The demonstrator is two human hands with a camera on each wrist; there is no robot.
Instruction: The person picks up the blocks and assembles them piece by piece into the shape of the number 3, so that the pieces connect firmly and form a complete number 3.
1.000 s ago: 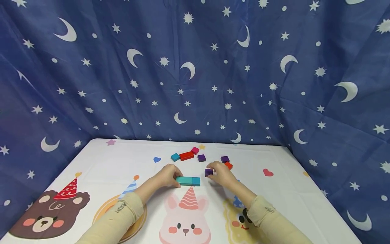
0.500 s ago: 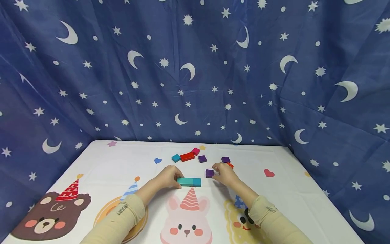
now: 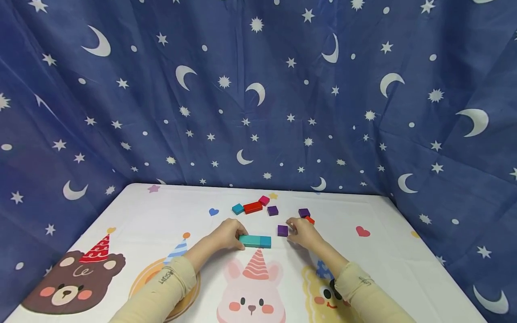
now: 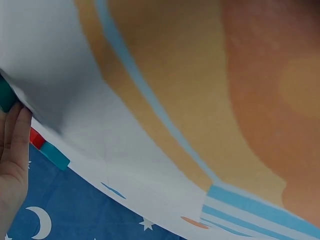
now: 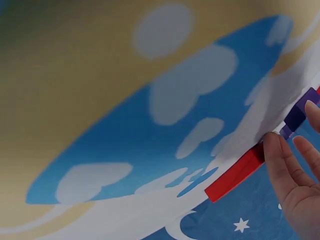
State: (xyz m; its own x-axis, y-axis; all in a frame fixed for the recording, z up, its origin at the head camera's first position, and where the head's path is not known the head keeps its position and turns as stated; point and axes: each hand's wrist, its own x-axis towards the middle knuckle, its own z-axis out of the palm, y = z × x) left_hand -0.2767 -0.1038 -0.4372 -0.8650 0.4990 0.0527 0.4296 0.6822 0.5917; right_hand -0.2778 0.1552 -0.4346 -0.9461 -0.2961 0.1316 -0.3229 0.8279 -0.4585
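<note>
My left hand (image 3: 227, 234) holds the left end of a long teal-green block (image 3: 250, 241) between thumb and fingers. A short blue block (image 3: 265, 242) sits flush against that block's right end, so the two make one straight row. To the right and slightly farther back lies a purple block (image 3: 282, 231) on the table. Just right of it is my right hand (image 3: 304, 232), thumb and fingers spread with a gap between them. In the right wrist view, the purple block (image 5: 300, 110) shows beyond these fingertips. The left wrist view catches only a corner of the green block (image 4: 6, 96).
Behind the hands lie a blue block (image 3: 238, 209), a long red block (image 3: 253, 207), a pink block (image 3: 264, 200) and a purple block (image 3: 273, 211). Another purple block (image 3: 304, 213) and an orange-red block (image 3: 309, 220) lie beyond the right hand. A blue curtain (image 3: 282, 148) hangs behind the table.
My right hand's fingers have come off the near purple block and drawn slightly right, leaving it on the table. The left hand stays at the green block. The head view has shifted slightly.
</note>
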